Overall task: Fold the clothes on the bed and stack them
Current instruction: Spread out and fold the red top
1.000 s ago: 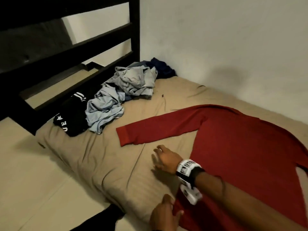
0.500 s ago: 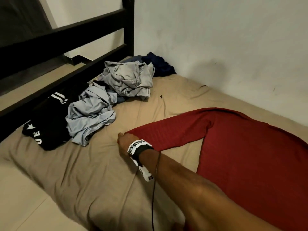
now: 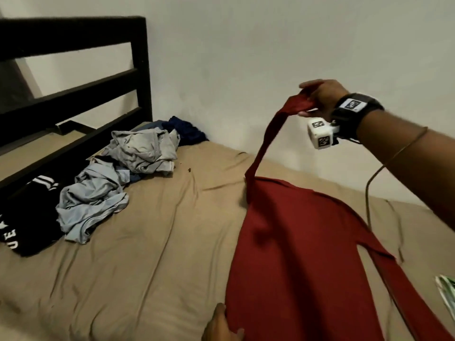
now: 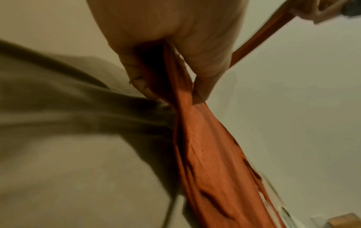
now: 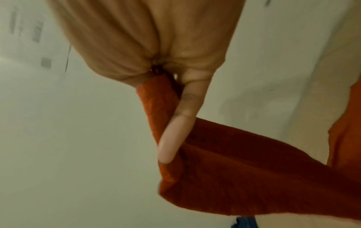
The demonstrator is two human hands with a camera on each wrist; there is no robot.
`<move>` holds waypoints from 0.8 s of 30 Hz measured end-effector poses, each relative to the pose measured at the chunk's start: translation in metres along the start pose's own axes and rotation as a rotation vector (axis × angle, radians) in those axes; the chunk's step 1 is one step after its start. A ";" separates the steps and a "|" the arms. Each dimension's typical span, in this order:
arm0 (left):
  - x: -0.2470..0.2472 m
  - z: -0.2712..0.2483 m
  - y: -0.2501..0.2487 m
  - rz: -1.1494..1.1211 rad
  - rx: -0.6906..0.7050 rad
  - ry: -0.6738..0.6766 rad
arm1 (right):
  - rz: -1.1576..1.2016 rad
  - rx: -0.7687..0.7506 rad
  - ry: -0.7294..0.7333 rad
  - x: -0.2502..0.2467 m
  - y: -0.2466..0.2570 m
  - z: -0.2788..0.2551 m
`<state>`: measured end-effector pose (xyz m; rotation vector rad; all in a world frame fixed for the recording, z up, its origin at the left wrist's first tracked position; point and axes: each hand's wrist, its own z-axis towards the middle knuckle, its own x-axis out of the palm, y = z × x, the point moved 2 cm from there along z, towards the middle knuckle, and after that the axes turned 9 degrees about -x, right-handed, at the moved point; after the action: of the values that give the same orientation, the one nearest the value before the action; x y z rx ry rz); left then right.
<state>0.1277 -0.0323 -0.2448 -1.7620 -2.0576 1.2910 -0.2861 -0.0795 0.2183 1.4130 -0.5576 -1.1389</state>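
Hiding behind red shirt: left hand, frame-cropped.

Red shirt: matt knit cloth, finely ribbed along the sleeve, with a slightly fuzzy nap at the cuff. Bed sheet: matt tan woven cloth, creased. Headboard: dark, smooth, faintly sheened finish. Wall: matt painted plaster. Grey garments: thin, crumpled matt cloth.
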 end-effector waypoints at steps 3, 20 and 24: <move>0.015 -0.008 -0.031 -0.034 -0.020 0.011 | 0.226 0.045 -0.067 -0.053 0.002 -0.003; 0.142 -0.066 -0.111 0.589 0.482 -0.207 | 0.517 -0.009 -0.261 -0.157 -0.064 -0.010; 0.152 -0.063 -0.122 0.627 0.495 -0.245 | 0.463 0.027 -0.301 -0.177 -0.090 -0.009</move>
<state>0.0295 0.1370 -0.1857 -2.1320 -1.1113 2.0438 -0.3759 0.0956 0.1874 1.0614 -1.0563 -0.9690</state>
